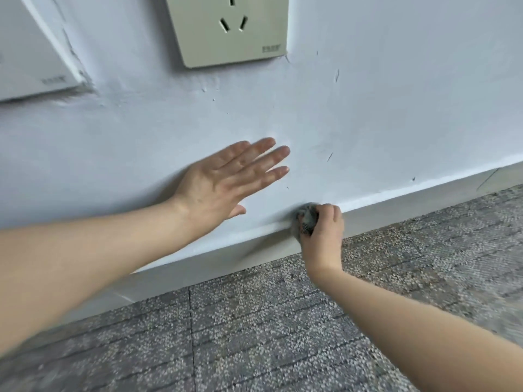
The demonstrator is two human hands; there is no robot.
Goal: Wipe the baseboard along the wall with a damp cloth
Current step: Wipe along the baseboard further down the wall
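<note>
Pale wall (382,108), left hand (223,182) flat, right hand (321,236) gripping cloth (307,220)

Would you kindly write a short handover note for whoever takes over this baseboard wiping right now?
Left hand: open, fingers straight, spread at the wall above the baseboard; contact unclear.
Right hand: grips the bunched grey cloth, pressed on the baseboard's top edge.
Done: cannot tell which stretch is wiped.
Left: wipe along the baseboard.

cloth (307,220) on baseboard (410,210) | socket (229,29) on wall (396,94) above | carpet (283,335) below
</note>
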